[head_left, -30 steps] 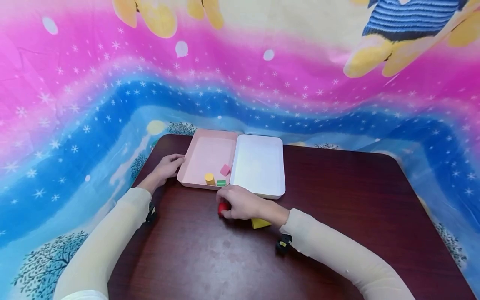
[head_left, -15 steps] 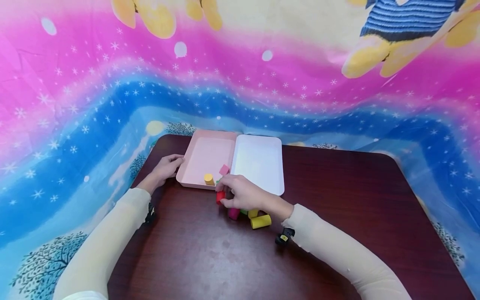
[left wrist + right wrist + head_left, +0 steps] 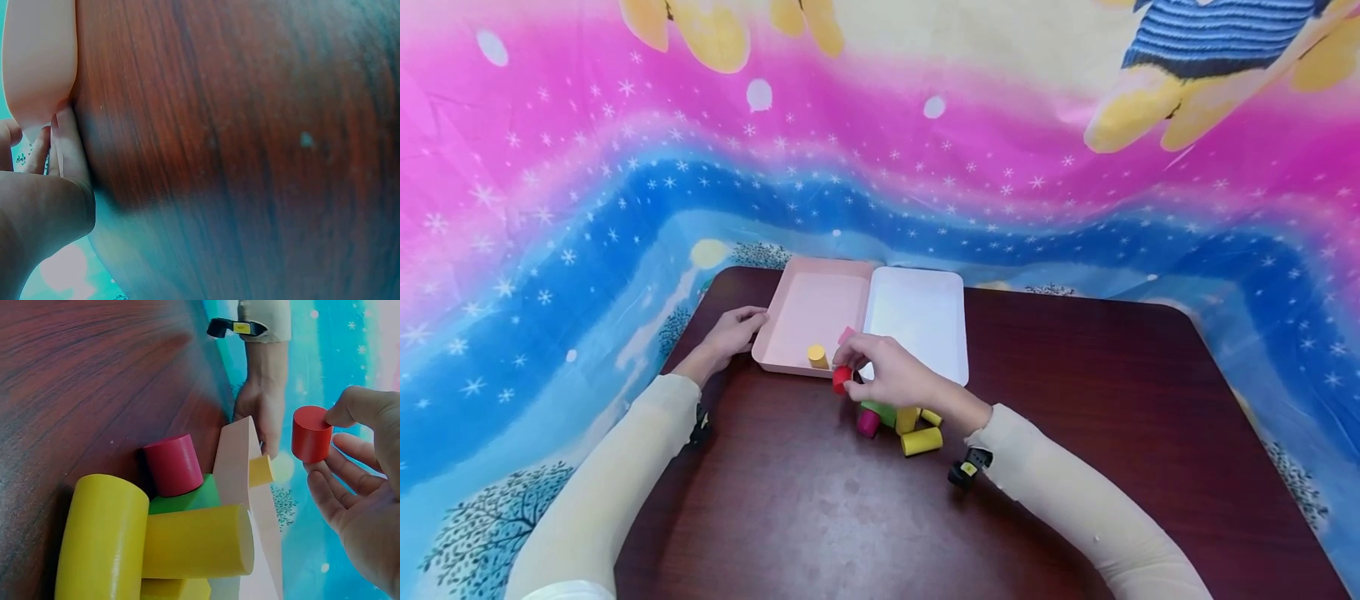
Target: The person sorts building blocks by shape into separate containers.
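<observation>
In the head view my right hand point(image 3: 891, 372) holds a red cylinder block point(image 3: 311, 434) between thumb and fingertips. It is raised over the front edges of the pink tray point(image 3: 820, 308) and white tray point(image 3: 917, 321). My left hand point(image 3: 727, 333) grips the pink tray's left edge, its thumb and fingers about the rim in the left wrist view. Inside the pink tray stand an orange-yellow cylinder block point(image 3: 817, 357) and a partly covered pink block point(image 3: 846, 334). Below my right hand lie a magenta cylinder block point(image 3: 174, 465), a green block point(image 3: 190, 499) and several yellow blocks point(image 3: 103, 540).
The trays stand side by side at the back of the dark wooden table point(image 3: 805, 500). A patterned cloth point(image 3: 1037, 200) hangs behind the table. Black wrist cameras point(image 3: 967, 468) sit on both wrists.
My right hand has lifted the red cylinder block from the table, up toward the pink tray's front edge. The blocks beneath have come into view. My left hand stays at the tray.
</observation>
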{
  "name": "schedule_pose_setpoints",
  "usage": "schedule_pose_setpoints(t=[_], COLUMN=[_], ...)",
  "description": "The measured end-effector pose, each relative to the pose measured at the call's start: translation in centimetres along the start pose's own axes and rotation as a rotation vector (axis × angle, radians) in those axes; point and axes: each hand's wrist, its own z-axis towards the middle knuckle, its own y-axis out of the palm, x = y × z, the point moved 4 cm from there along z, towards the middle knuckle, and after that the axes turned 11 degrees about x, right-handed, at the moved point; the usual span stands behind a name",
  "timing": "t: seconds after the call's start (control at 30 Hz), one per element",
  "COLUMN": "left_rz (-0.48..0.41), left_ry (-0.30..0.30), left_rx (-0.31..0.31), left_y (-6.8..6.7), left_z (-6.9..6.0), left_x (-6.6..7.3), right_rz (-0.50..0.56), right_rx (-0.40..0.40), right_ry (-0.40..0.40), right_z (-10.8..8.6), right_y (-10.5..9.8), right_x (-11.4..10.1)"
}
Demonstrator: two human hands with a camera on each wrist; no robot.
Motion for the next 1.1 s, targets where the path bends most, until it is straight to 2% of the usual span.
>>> schedule_pose_setpoints(t=[0.23, 0.43, 0.83, 1.1], left_rz=[-0.002, 0.002, -0.001, 0.004], left_ry=[-0.007, -0.011, -0.011, -0.004], left_rx=[0.003, 0.006, 0.006, 0.002], left_y=[0.0, 0.0, 0.1, 0.0], left_z=[0.1, 0.1, 0.0, -0.1], left_x=[0.0, 0.0, 0.0, 0.0], right_rz=[0.032, 0.003, 0.046, 0.068], right_rx=[0.045, 0.078, 0.114, 0.132], right_ry=[-0.036, -0.054, 0.036, 0.063], right_z=[0.4, 0.7, 1.7, 2.7], right_y=[-0.5, -1.1, -1.9, -2.3], right_x=[0.1, 0.3, 0.6, 1.4])
